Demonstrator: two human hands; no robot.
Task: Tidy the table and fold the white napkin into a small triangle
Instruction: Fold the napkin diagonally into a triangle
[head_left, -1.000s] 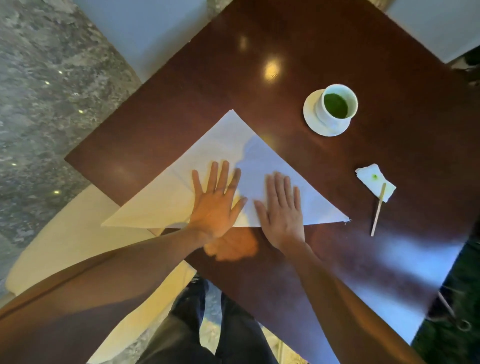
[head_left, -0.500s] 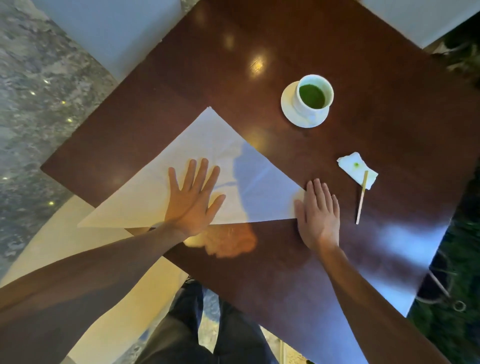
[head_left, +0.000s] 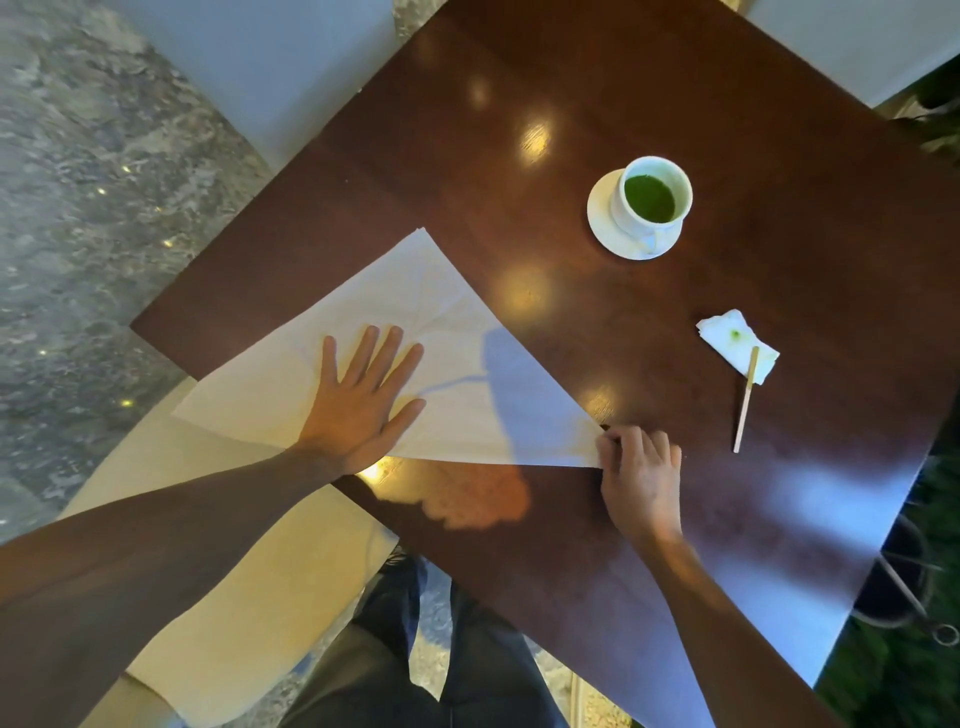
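Observation:
The white napkin (head_left: 452, 364) lies folded into a large triangle on the dark wooden table (head_left: 649, 78), its left corner hanging past the table's edge. My left hand (head_left: 358, 400) rests flat on its middle with fingers spread. My right hand (head_left: 641, 480) pinches the napkin's right corner between thumb and fingers. A white cup of green drink (head_left: 655, 200) stands on a saucer (head_left: 605, 228) at the back right. A small stained tissue (head_left: 735, 345) lies to the right with a wooden stirrer (head_left: 745, 402) across it.
A cream chair seat (head_left: 249, 571) sits below the table's left edge. Pale grey chairs (head_left: 270, 62) stand at the far sides. My legs (head_left: 415, 665) show under the near corner. Grey stone floor lies to the left.
My right hand slid right along the napkin's lower edge and closed on its right corner. My left hand stayed flat on the napkin. The view shifted slightly.

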